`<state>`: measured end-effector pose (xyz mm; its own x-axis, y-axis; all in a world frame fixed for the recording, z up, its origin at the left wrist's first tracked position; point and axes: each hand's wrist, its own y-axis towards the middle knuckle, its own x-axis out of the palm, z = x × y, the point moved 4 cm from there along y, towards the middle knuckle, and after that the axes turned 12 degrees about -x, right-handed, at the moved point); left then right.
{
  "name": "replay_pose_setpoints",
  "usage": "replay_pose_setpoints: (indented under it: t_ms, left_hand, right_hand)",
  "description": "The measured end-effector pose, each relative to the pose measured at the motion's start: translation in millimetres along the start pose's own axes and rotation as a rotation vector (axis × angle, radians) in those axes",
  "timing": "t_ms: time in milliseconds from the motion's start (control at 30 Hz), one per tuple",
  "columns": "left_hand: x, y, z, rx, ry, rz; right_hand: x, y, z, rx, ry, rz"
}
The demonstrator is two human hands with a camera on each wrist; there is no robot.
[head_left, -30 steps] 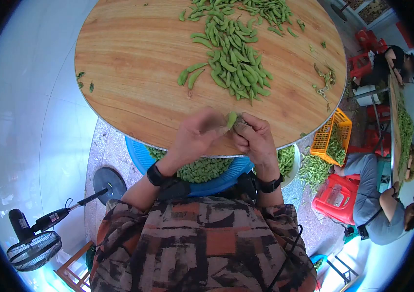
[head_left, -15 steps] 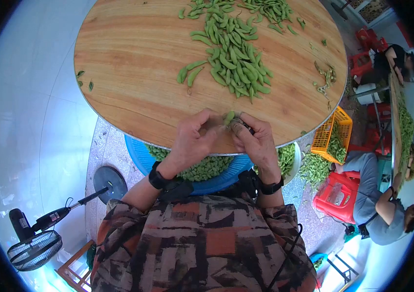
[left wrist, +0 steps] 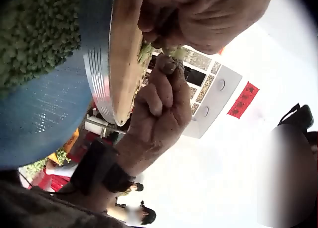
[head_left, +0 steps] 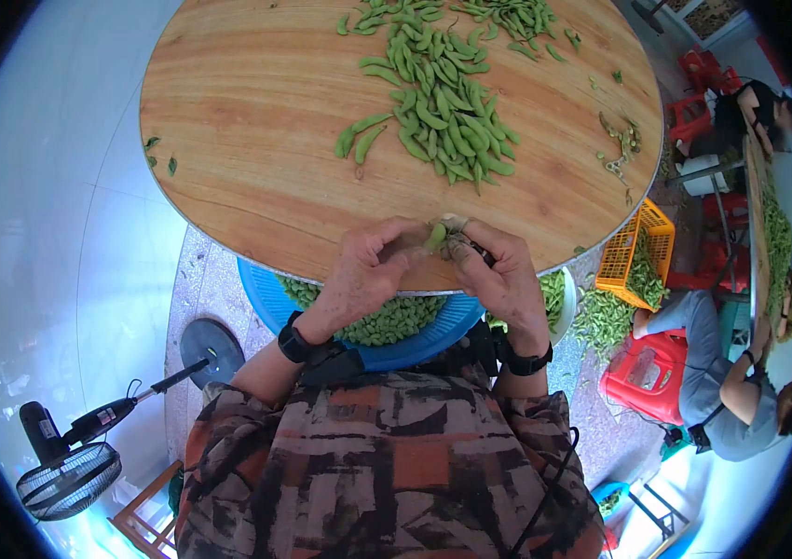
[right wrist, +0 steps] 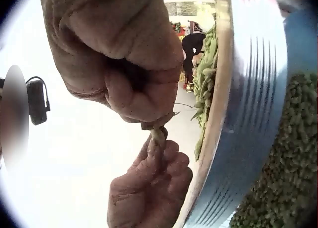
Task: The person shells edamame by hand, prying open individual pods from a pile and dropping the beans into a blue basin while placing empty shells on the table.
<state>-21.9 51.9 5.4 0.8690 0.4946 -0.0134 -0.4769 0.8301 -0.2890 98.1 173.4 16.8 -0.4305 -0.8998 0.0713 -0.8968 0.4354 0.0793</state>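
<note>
A green edamame pod (head_left: 436, 237) is between the two hands, just above the near edge of the round wooden table (head_left: 256, 186). My left hand (head_left: 368, 265) pinches it between thumb and fingers. My right hand (head_left: 503, 270) meets it from the other side with thumb and fingertips at its end, the remaining fingers curled; a small dark object (head_left: 481, 252) shows among them. In the right wrist view, the pod (right wrist: 158, 135) is mostly hidden by the fingertips. Beyond the hands lies a heap of whole pods (head_left: 452, 121).
Under the table edge stands a blue basin (head_left: 424, 349) of shelled green beans (head_left: 387, 321), with a white container (head_left: 566, 307) of pods to its right. A yellow crate (head_left: 634, 256), red stool (head_left: 643, 377) and seated person (head_left: 731, 401) are at right; a fan (head_left: 70, 480) is at left.
The pod sits a little lower between the fingertips. My right hand has shifted slightly down and right, its fingertips closing over the pod's end. The heap stays put.
</note>
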Motion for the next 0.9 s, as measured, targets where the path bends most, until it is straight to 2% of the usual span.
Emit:
replay_pose_setpoints:
  t_ms: [67, 100, 133, 167, 200, 267, 300, 333, 367, 400, 467, 500, 533, 567, 600, 633, 667, 700, 767, 833, 900]
  left_hand:
    - [-4, -1, -2, 0.032, 0.071, -0.008]
    - [-5, 1, -9, -0.125, -0.19, -0.166]
    - [-3, 0, -14, -0.28, -0.451, -0.323]
    - [-2, 1, -13, -0.279, -0.45, -0.323]
    - [-2, 2, -11, -0.27, -0.366, -0.267]
    - [0, 2, -9, -0.264, -0.286, -0.208]
    - [0, 4, -5, -0.177, -0.162, -0.147]
    - [0, 4, -1, -0.091, -0.038, -0.088]
    - [0, 5, 0, -0.091, -0.039, -0.088]
    - [-1, 5, 2, -0.073, -0.04, -0.065]
    - [-3, 7, 4, -0.051, -0.039, -0.041]
    - [-5, 9, 0, -0.117, -0.237, -0.039]
    - [-7, 10, -4, -0.182, -0.435, -0.036]
    - [-8, 10, -4, -0.179, -0.433, -0.034]
    - [-8, 10, -1, -0.118, -0.558, -0.076]
    - [-7, 9, 2, -0.057, -0.683, -0.12]
    - [-6, 9, 0, -0.057, -0.683, -0.123]
    - [-4, 8, -3, -0.077, -0.64, -0.119]
    - [-1, 6, -5, -0.098, -0.595, -0.116]
    - [-1, 3, -3, -0.069, -0.386, -0.072]
    - [-1, -1, -1, -0.079, -0.302, -0.023]
  right_hand:
    - [0, 3, 0, -0.155, -0.181, -0.004]
    - [0, 3, -1, -0.154, -0.18, -0.003]
    - [-1, 2, 1, -0.061, -0.085, 0.003]
    - [-2, 2, 3, 0.032, 0.009, 0.007]
    - [0, 3, 3, 0.031, 0.008, 0.008]
    - [10, 7, -13, -0.37, -0.513, 0.023]
    - [15, 7, -15, -0.37, -0.512, 0.023]
    - [21, 6, -22, -0.418, -0.649, 0.022]
    - [25, 4, -27, -0.465, -0.788, 0.021]
    - [24, 4, -27, -0.466, -0.788, 0.021]
    - [19, 5, -23, -0.387, -0.658, 0.062]
    - [17, 4, -16, -0.39, -0.658, 0.06]
    - [10, 3, -3, -0.348, -0.486, 0.175]
    - [4, 2, 6, -0.304, -0.311, 0.288]
    - [3, 1, 2, -0.306, -0.311, 0.29]
    - [2, -1, 2, -0.125, -0.146, 0.305]
    - [2, -3, 5, 0.058, 0.019, 0.317]
    - [1, -3, 2, 0.058, 0.017, 0.32]
    - [9, -3, 3, 0.141, 0.323, 0.223]
    - [8, -2, 8, 0.131, 0.385, 0.177]
    - [8, -2, 12, 0.123, 0.448, 0.127]
